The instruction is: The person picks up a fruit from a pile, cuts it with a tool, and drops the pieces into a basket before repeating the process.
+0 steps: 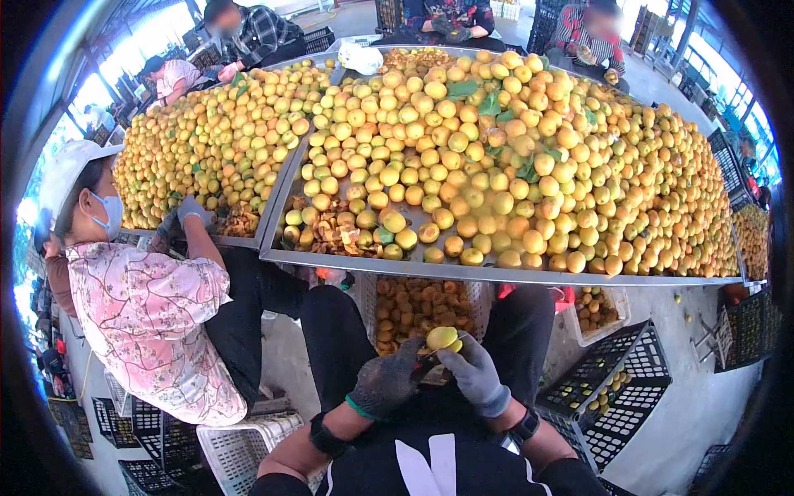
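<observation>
My left hand (387, 382), in a dark glove with a green cuff edge, is closed, its fingers curled toward my right hand. Whatever it grips is hidden. My right hand (477, 379), in a grey glove, is closed around a yellow apricot (444, 338), which shows above the fingertips between both hands. Below and beyond them, between my knees, a white crate (365, 302) holds brownish-orange apricot pieces (420, 307). Just past it, whole apricots (496, 178) lie heaped on a metal table (496, 271).
A person (149, 298) in a pink patterned top sits close on my left. Other people sit across the table. Black crates (633, 388) stand at right, and a white basket (236, 450) at lower left. Cut scraps (343, 236) lie by the table's near edge.
</observation>
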Tool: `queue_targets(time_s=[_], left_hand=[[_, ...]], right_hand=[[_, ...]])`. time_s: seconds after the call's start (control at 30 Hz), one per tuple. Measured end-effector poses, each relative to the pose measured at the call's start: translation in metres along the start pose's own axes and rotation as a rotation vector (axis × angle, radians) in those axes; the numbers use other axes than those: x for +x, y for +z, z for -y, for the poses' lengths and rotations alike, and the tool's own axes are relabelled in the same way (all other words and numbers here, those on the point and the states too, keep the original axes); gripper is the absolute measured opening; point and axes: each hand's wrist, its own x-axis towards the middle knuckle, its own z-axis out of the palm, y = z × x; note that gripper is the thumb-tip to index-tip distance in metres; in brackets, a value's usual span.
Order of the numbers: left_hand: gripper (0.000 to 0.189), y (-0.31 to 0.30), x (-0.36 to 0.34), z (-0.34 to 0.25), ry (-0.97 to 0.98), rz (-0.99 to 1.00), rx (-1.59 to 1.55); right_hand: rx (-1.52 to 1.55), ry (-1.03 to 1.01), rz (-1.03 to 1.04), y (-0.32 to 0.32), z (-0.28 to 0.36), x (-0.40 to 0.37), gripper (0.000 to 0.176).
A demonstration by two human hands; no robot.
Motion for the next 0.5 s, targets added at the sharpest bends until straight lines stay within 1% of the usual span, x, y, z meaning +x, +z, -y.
queue_targets(time_s=[0.07,0.1,0.13,0.17,0.27,0.3,0.33,0.37,0.43,0.47,0.5], left_hand=[[0.055,0.001,-0.001,0.0,-0.023,0.0,-0.049],[0.057,0.005,-0.003,0.003,0.021,-0.044,-0.11],[0.059,0.006,-0.003,0.005,0.066,-0.086,-0.171],[0.059,0.006,-0.005,0.006,0.067,-0.085,-0.173],[0.061,0.001,-0.011,0.002,0.016,-0.038,-0.241],[0.061,-0.001,-0.01,0.001,-0.007,-0.013,-0.347],[0.061,-0.004,-0.008,0.0,-0.028,0.012,-0.452],[0.061,-0.01,-0.007,-0.003,-0.028,0.013,-0.454],[0.064,-0.022,-0.007,-0.007,-0.161,0.184,-0.581],[0.064,-0.024,-0.007,-0.002,-0.16,0.188,-0.582],[0.066,-0.024,-0.008,0.005,-0.113,0.048,-0.698]], right_hand=[[-0.16,-0.034,0.028,0.0,0.002,0.002,0.031],[-0.161,-0.034,0.029,0.002,0.004,0.001,0.031],[-0.013,0.033,0.016,0.005,0.007,-0.001,0.031],[0.134,0.099,0.001,0.006,0.008,-0.003,0.03],[0.176,0.104,-0.01,0.006,0.002,-0.003,0.03],[0.176,0.108,-0.01,0.006,0.003,-0.003,0.03],[0.247,0.096,0.01,0.005,0.006,-0.003,0.03],[0.318,0.086,0.029,0.003,0.009,-0.002,0.031],[0.363,0.075,0.013,0.001,0.011,0.001,0.031],[0.409,0.062,-0.003,0.0,0.012,0.003,0.031],[0.577,0.075,-0.041,-0.005,0.007,0.007,0.029]])
